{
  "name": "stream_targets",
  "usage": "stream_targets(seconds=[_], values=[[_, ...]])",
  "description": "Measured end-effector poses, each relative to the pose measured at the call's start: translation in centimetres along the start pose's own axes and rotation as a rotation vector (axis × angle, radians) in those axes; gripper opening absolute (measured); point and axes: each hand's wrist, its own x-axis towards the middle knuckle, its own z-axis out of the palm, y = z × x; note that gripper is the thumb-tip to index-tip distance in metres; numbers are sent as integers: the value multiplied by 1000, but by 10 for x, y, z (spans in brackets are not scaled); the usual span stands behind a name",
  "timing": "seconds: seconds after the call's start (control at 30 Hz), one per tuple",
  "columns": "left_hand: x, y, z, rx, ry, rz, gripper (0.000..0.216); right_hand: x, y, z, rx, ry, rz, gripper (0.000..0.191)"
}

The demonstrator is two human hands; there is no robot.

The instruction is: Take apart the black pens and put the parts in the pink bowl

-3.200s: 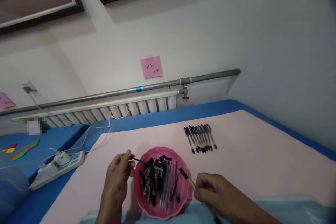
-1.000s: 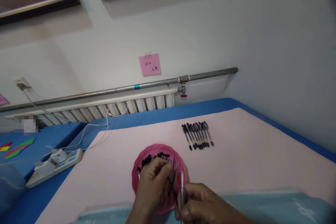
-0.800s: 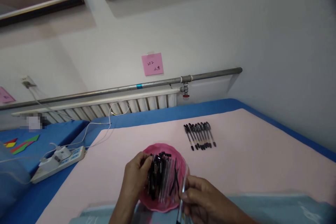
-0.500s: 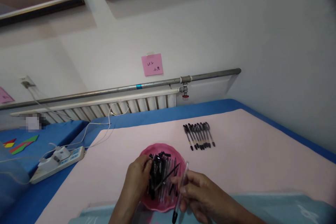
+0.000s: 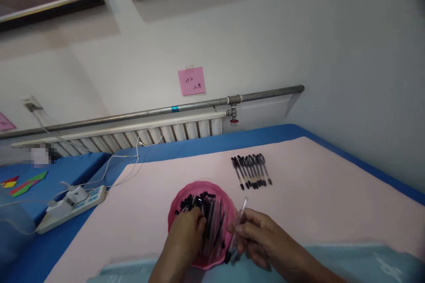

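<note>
Two bare hands work here: the left hand (image 5: 187, 233) reaches down into a scalloped pink bowl (image 5: 203, 185), and the right hand (image 5: 257, 234) holds a clear pen barrel (image 5: 242, 211) near the rim. Black pen caps (image 5: 185, 204) lie at and just beyond the left hand's fingertips, so that hand is the nearer to them; loose transparent tubes (image 5: 211, 234) lie to its right, between both hands, long axes running roughly away from the body. The left fingers are bent down among the pieces (their tips are hidden, so I cannot tell whether they grip anything). The right thumb and fingers are clamped on the barrel, which slants, clear end beyond the hand, black end on the near side. It looks slim and see-through. Farther beyond the right hand, capped pens (image 5: 254, 170) lie in a row on the worktop's pink sheet (image 5: 332, 194).
</note>
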Motion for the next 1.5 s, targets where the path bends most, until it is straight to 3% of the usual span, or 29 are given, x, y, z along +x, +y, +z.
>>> stream_targets(seconds=[0.1,0.2,0.27,0.37,0.43,0.67,0.73,0.83,0.9,1.0,1.13,1.33,1.5], values=[[-7,13,-2,-172,42,57,23,1,0,0,78,35,-23,20],[-16,29,1,-368,-116,170,19,2,-2,-1,203,83,-49,25],[-20,37,5,-371,-148,202,17,2,-3,-1,244,99,-66,27],[-22,43,10,-277,-63,227,19,2,-2,-3,243,94,-100,27],[-21,43,10,-295,-82,229,22,1,-1,-3,230,97,-132,26],[-21,38,13,-849,-536,104,39,-4,-1,-4,253,1,-244,24],[-21,39,15,-796,-464,117,40,-3,-1,-5,214,32,-255,24],[-21,43,15,-583,-194,189,26,0,2,-7,129,114,-241,25],[-21,45,15,-510,-107,229,18,2,4,-9,99,140,-225,25],[-21,44,15,-570,-199,200,26,2,4,-9,86,130,-213,25],[-19,41,17,-836,-462,97,44,-1,0,-8,176,78,-218,25],[-18,42,20,-807,-253,134,39,0,-1,-7,176,131,-197,24],[-17,36,18,-895,-521,78,48,0,1,-6,212,93,-214,21]])
